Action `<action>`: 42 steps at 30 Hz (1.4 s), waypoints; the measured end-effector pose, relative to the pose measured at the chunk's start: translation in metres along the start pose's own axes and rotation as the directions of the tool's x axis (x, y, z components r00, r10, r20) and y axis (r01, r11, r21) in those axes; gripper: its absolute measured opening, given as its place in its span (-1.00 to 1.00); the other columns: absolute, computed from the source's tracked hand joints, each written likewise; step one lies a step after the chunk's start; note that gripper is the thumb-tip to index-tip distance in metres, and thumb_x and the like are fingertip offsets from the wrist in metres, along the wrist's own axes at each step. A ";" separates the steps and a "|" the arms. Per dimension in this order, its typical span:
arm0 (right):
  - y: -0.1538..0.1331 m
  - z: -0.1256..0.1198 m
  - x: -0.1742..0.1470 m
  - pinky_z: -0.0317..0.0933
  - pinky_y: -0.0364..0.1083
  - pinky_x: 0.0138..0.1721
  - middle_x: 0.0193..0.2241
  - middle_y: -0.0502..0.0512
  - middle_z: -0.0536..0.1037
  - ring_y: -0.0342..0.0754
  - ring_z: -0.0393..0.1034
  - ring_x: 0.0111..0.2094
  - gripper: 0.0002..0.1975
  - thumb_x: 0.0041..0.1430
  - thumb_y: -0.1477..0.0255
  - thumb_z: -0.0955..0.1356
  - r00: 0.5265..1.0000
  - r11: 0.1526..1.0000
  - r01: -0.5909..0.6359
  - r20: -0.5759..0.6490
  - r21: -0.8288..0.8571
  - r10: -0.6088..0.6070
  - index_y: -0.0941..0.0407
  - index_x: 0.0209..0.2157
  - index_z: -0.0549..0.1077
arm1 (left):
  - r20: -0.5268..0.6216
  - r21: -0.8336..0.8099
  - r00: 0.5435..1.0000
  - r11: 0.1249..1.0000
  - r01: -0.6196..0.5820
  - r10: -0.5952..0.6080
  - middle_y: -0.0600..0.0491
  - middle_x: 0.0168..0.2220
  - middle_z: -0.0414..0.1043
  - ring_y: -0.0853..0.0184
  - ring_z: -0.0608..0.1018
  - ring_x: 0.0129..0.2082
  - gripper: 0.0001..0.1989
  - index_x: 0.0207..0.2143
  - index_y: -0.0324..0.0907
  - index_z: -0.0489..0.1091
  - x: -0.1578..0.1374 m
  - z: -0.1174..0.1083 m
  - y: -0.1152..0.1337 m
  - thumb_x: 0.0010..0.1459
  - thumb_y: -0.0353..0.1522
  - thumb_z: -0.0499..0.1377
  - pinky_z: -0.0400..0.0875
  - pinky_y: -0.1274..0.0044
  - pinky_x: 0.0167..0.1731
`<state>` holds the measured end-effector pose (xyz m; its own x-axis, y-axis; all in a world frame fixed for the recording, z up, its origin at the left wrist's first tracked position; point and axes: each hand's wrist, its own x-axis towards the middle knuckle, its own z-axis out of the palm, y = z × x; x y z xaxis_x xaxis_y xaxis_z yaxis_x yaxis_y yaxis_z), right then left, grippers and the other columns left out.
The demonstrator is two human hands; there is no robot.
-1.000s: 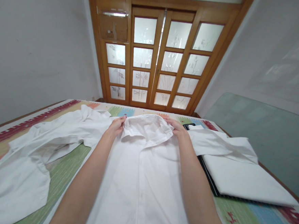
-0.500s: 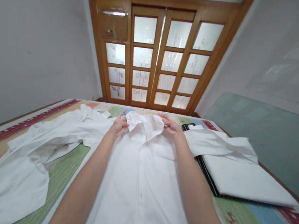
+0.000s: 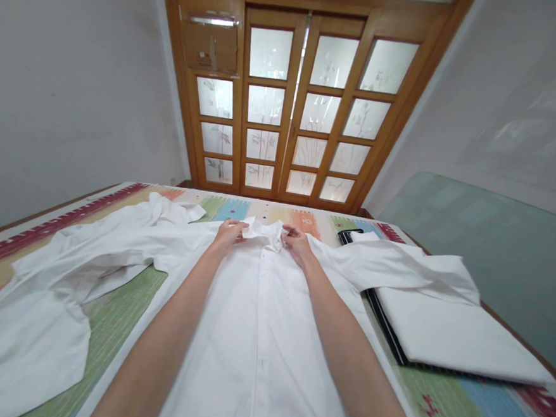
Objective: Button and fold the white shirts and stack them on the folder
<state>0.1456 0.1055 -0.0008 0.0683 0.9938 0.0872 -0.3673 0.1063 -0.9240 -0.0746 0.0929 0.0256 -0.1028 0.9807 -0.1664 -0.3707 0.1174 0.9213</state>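
Before the wooden doors (image 3: pixel 287 107), on a patterned cover (image 3: pixel 131 306), lies a white shirt (image 3: pixel 236 320), front up, collar (image 3: pixel 263 231) end nearest the doors. Left hand (image 3: pixel 231 232): narrow, fingers apparently pinched on the collar's left side as one faces the doors. Right hand (image 3: pixel 297 243): likewise narrow, pinched on the opposite side. Risk, judged: uneven pulling toward the doors could skew the collar and ruck the body; it could also drag the sleeve (image 3: pixel 388 265) overlying the folded white cloth (image 3: pixel 454 335), right of the doors. Appearance: plain, thin-looking; placket runs straight away from the doors, body nearly smooth; fabric left of the doors crumpled, cannot tell if all one garment.
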 end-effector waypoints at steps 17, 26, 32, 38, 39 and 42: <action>0.019 0.002 -0.002 0.21 0.02 0.01 -0.22 0.17 0.36 0.03 0.28 -0.15 -0.45 -0.14 0.65 0.22 0.850 0.465 0.441 0.190 -0.767 -0.492 0.10 -0.10 0.57 | 0.112 -0.169 0.987 0.981 -0.092 0.112 0.05 -0.43 0.53 0.37 0.58 -0.41 -0.43 0.06 -0.23 0.36 -0.014 0.007 0.001 -0.07 -0.62 0.13 0.48 0.55 -0.29; 0.015 0.005 -0.005 0.25 -0.12 -0.24 -0.56 -0.08 0.34 -0.09 0.25 -0.46 -0.56 -0.11 0.52 0.22 0.938 0.689 0.325 0.126 -0.648 -0.323 0.07 -0.15 0.50 | 0.158 -0.135 0.985 0.990 -0.047 0.069 0.03 -0.44 0.50 0.44 0.54 -0.47 -0.62 -0.18 -0.30 0.48 -0.019 0.006 -0.005 -0.12 -0.64 0.17 0.47 0.59 -0.35; 0.012 0.009 -0.009 0.29 -0.12 -0.24 -0.56 -0.10 0.42 -0.11 0.32 -0.47 -0.57 -0.03 0.43 0.31 0.948 0.739 0.300 0.104 -0.603 -0.300 0.05 -0.04 0.42 | 0.185 -0.059 0.979 0.996 -0.071 0.081 0.02 -0.33 0.54 0.38 0.57 -0.39 -0.45 0.04 -0.19 0.35 -0.026 0.017 -0.008 -0.06 -0.54 0.29 0.49 0.46 -0.25; 0.017 0.008 -0.008 0.33 -0.09 -0.17 -0.37 0.01 0.56 -0.09 0.45 -0.34 -0.54 -0.02 0.52 0.30 0.930 0.725 0.350 0.130 -0.593 -0.343 0.04 -0.02 0.40 | 0.323 0.043 0.926 0.974 -0.222 0.197 0.07 -0.17 0.53 0.39 0.55 -0.17 -0.06 0.31 -0.02 0.00 -0.021 0.023 -0.026 -0.11 -0.65 0.21 0.38 0.47 -0.03; 0.018 0.008 -0.007 0.34 -0.08 -0.16 -0.33 0.04 0.57 -0.08 0.46 -0.31 -0.55 -0.03 0.54 0.29 0.925 0.709 0.365 0.152 -0.603 -0.347 0.05 -0.03 0.41 | 0.333 0.102 0.914 0.954 -0.281 0.233 0.04 -0.17 0.53 0.36 0.54 -0.14 -0.09 0.30 -0.06 0.03 -0.019 0.023 -0.030 -0.11 -0.64 0.21 0.35 0.46 0.01; 0.019 0.007 -0.007 0.29 -0.01 -0.04 -0.21 0.12 0.56 -0.02 0.45 -0.17 -0.59 -0.07 0.59 0.30 0.881 0.598 0.460 0.255 -0.657 -0.398 0.08 -0.11 0.46 | 0.372 0.289 0.856 0.831 -0.475 0.359 -0.07 -0.11 0.48 0.23 0.47 -0.01 -0.26 0.20 -0.19 0.24 -0.011 0.021 -0.040 -0.10 -0.60 0.21 0.23 0.40 0.11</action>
<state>0.1317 0.1009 -0.0166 -0.0303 0.8417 0.5392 0.4211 0.4999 -0.7568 -0.0390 0.0811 -0.0023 0.1222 0.9397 0.3195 0.0072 -0.3227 0.9465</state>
